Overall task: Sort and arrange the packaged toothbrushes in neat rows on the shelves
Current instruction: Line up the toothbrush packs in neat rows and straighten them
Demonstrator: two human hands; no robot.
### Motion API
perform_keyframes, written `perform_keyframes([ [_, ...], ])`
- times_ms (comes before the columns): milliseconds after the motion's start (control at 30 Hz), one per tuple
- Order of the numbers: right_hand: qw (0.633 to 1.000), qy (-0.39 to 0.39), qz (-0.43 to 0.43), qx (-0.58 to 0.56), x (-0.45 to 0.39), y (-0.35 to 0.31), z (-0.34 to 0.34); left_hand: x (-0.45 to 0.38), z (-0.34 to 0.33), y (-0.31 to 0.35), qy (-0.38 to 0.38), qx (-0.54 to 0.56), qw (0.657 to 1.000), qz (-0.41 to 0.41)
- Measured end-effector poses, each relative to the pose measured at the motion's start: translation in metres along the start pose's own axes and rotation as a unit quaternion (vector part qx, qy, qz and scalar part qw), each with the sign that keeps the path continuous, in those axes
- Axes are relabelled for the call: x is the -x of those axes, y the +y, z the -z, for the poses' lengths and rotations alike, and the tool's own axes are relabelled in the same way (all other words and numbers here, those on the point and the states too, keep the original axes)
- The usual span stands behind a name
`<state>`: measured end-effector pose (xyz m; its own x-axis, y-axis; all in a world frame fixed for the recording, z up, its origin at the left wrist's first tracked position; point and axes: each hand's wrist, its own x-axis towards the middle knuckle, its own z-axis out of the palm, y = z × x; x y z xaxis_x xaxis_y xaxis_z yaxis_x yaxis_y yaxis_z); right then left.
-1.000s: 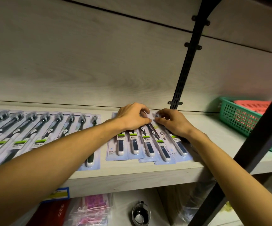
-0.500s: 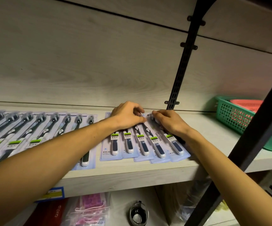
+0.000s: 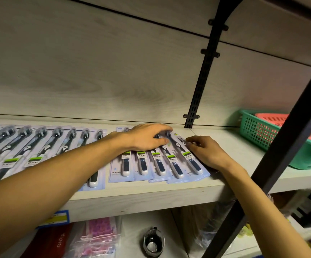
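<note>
Several blue-backed toothbrush packs (image 3: 158, 164) lie side by side, slightly overlapping, on the pale wooden shelf (image 3: 151, 194). My left hand (image 3: 147, 138) lies flat across their upper ends, fingers spread and pressing down. My right hand (image 3: 207, 153) sits at the group's right side, its curled fingertips on the edge of the rightmost pack (image 3: 192, 162). A longer row of packs with black-handled brushes (image 3: 39, 144) fans out to the left, partly hidden by my left forearm.
A green basket (image 3: 253, 131) holding a red basket (image 3: 274, 120) stands at the right of the shelf. A black slotted upright (image 3: 203, 81) runs up the back wall; a black diagonal bar (image 3: 281, 146) crosses in front. Below are pink packets (image 3: 98, 235) and a glass jar (image 3: 153, 243).
My left hand has spread flatter and reached right over the pack tops. My right hand has slid from the top of the packs down to the right edge of the group.
</note>
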<state>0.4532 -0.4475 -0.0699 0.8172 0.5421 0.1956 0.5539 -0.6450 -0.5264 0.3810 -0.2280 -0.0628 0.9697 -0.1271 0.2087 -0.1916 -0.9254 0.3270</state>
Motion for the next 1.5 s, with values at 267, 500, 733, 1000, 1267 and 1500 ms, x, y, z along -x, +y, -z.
perform_keyframes([
  [267, 0.994, 0.046, -0.016, 0.094, 0.023, 0.005, 0.006, 0.0, 0.0, -0.007, 0.022, -0.021, 1.0, 0.003],
  [500, 0.973, 0.174, -0.039, 0.148, 0.03, 0.01, 0.004, 0.0, -0.002, -0.011, 0.026, -0.009, 1.0, 0.0],
  [733, 0.96, 0.257, -0.028, 0.102, 0.02, 0.017, 0.019, 0.0, -0.003, -0.01, 0.066, 0.036, 0.996, 0.037],
  [1000, 0.981, 0.144, 0.128, -0.03, 0.0, -0.006, 0.023, -0.001, 0.022, -0.007, 0.224, 0.163, 0.957, 0.082],
  [1267, 0.996, 0.055, 0.045, 0.057, -0.045, -0.011, -0.002, 0.004, 0.02, -0.019, 0.161, 0.029, 0.984, 0.076],
  [1500, 0.98, 0.099, -0.127, 0.121, -0.065, 0.008, 0.002, 0.005, 0.017, -0.009, 0.154, 0.067, 0.984, 0.053],
])
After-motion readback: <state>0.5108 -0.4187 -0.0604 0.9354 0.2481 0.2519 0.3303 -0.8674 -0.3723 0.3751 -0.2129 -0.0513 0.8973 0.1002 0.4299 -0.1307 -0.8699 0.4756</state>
